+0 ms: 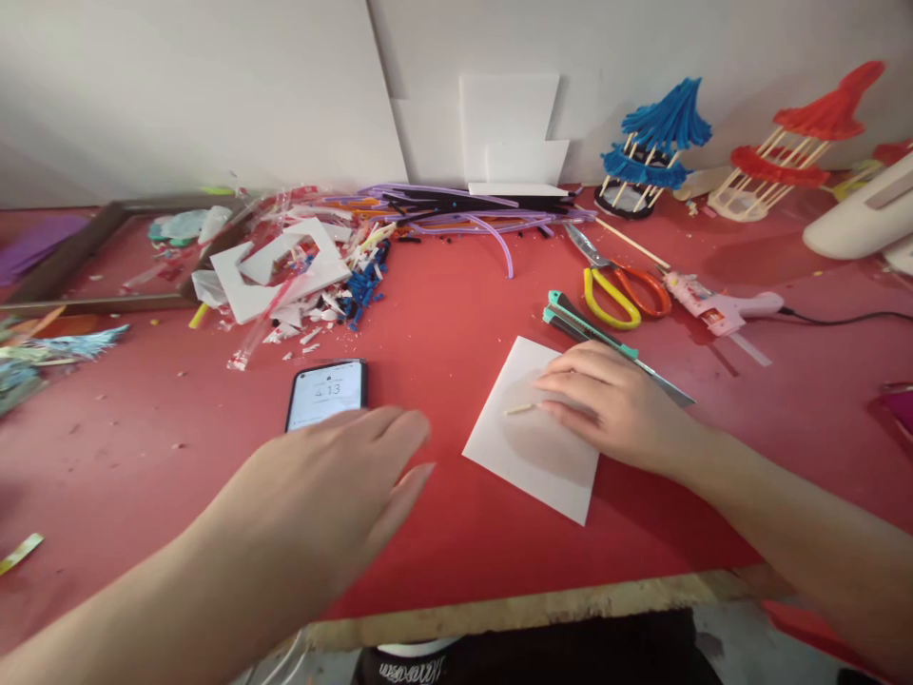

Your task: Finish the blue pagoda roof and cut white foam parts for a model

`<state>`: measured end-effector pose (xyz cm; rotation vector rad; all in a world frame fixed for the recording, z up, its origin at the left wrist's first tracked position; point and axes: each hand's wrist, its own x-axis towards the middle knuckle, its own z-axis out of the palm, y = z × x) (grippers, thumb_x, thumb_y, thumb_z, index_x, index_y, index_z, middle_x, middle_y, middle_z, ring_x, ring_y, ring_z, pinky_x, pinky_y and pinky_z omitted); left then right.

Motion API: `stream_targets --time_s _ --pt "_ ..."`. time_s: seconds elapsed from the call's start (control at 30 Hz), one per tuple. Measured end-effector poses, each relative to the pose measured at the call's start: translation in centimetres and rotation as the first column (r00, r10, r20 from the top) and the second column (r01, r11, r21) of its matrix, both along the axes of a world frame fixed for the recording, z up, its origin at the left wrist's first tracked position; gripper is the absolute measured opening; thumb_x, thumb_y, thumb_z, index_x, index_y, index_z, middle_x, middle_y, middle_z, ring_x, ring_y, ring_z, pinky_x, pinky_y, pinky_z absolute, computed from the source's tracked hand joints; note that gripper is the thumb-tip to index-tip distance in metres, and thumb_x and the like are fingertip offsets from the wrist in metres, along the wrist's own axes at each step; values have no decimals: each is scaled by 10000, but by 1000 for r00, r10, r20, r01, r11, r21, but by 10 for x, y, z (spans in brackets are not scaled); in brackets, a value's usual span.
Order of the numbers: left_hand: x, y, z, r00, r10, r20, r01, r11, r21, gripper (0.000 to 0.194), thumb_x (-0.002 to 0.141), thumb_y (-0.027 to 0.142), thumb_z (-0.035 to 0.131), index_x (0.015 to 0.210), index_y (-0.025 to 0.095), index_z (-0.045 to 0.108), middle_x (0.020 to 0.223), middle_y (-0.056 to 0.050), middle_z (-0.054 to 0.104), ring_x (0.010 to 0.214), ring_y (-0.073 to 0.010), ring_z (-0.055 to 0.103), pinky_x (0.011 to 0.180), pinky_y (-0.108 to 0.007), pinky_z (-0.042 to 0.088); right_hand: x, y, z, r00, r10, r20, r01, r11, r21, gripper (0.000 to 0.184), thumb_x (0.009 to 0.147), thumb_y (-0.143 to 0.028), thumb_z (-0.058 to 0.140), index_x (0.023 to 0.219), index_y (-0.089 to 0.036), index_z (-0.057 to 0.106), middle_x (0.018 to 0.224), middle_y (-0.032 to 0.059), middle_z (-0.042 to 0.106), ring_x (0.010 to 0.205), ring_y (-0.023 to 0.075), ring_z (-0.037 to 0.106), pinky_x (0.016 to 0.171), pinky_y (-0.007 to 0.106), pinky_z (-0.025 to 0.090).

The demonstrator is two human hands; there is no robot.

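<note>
My left hand [320,485] is held over the lower part of a black phone [326,392], whose lit screen reads 4:13. Its thumb is apart from the index finger and nothing shows between them; the other fingertips are hidden. On the right, my right hand [606,400] is over a white rectangular card [542,466], fingers bent. A short pale wooden stick [519,410] sticks out from its fingertips above the card. Just beyond that hand lies a green and black box cutter [585,328], its blade partly behind the wrist.
Yellow and orange-handled scissors [624,293] and a pink glue gun [724,303] lie at the right. Behind stand a blue-roofed model [646,152] and a red-roofed one [795,143]. Scraps [285,276], purple pipe cleaners [456,219] and a brown frame [92,303] lie at the back left.
</note>
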<state>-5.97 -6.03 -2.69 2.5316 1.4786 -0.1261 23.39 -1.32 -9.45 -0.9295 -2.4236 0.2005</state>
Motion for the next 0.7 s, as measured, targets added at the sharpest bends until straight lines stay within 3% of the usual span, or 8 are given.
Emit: stream_targets --time_s 0.07,0.17,0.37,0.53,0.6,0.7 --pt "13 25 2 995 -93 -28 91 994 -63 150 930 334 495 963 236 603 872 -18 674 779 -242 649 628 -342 437 -5 -1 -3 999 32 -19 -33 998 -44 137 952 -192 563 1040 -182 668 974 86 688 928 224 594 836 421 534" --pt "28 54 0 980 -190 67 196 974 -111 257 887 340 611 1117 227 593 1103 -40 679 979 -243 658 777 -353 479 -10 0 -7 997 58 -55 -62 996 -62 154 958 -181 553 1048 -171 678 974 93 686 920 217 589 832 410 534" --pt "46 94 -10 917 -317 241 359 921 -152 447 858 337 680 1269 220 548 1298 -61 625 1199 -226 583 1007 -341 425 -13 4 -9 993 58 -99 -69 992 -109 126 958 -204 572 942 -205 697 945 70 681 894 212 598 797 395 538" --pt "52 113 -22 871 -409 271 457 878 -145 943 763 379 779 1527 198 256 1566 -129 394 1436 -273 361 1131 -387 338 -5 7 -5 989 100 -107 -113 985 -128 151 974 -172 516 975 -188 666 969 80 666 915 205 611 811 385 543" --pt "54 115 -26 861 -448 239 492 853 -173 1004 745 396 790 1546 184 223 1605 -140 326 1477 -288 290 1167 -417 291 1 8 -2 991 71 -116 -85 989 -120 147 971 -155 510 982 -189 652 971 79 657 919 199 616 817 378 540" --pt "55 113 -31 863 -480 159 505 836 -217 924 781 468 756 1541 243 281 1645 -86 244 1515 -297 183 1206 -469 205 7 8 2 990 -32 -141 22 997 -75 147 964 -146 514 988 -215 641 963 66 659 922 197 629 808 368 540"
